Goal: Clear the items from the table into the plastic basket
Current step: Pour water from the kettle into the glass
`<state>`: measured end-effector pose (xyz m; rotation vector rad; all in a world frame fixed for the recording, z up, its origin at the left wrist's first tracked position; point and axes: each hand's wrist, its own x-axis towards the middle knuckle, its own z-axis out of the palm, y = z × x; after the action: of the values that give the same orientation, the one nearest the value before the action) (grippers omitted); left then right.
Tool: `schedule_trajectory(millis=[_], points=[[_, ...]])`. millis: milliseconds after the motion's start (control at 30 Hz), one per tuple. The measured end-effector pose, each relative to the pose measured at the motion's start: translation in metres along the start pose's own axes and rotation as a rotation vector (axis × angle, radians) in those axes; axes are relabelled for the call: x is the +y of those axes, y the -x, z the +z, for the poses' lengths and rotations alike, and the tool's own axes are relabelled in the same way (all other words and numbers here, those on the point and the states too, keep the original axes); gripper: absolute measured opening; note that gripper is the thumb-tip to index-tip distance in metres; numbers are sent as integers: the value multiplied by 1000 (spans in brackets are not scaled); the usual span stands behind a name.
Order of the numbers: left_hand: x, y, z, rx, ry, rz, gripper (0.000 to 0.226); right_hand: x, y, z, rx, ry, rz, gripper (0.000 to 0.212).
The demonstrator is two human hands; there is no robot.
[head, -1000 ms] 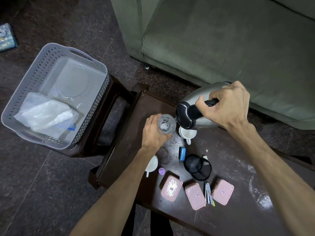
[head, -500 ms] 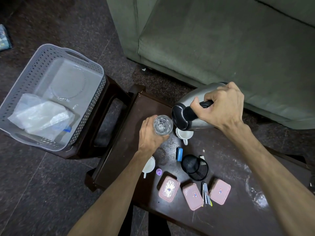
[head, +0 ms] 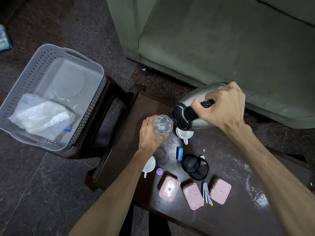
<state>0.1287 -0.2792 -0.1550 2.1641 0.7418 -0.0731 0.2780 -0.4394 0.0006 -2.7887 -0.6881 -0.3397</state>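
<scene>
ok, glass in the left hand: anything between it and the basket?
Nothing visible blocks it. The glass is held in the left hand over the table's left end, and the plastic basket sits open-topped to the left on a dark stool. The kettle, tilted in the right hand, has its spout at the glass's rim on the opposite side.

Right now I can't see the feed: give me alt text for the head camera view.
The right hand tilts a steel kettle by its black handle, spout at a glass held in the left hand, above a dark table. Cups, three pink boxes and a black mesh cup remain on it; the grey basket at left holds a plastic bag.
</scene>
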Motion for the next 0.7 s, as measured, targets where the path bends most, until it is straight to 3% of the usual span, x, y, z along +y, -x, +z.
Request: schedule_trajectory(millis=[700], points=[[7,2,-6,-33,0,-44,83,0,0,-3,9,-29,-13,48]])
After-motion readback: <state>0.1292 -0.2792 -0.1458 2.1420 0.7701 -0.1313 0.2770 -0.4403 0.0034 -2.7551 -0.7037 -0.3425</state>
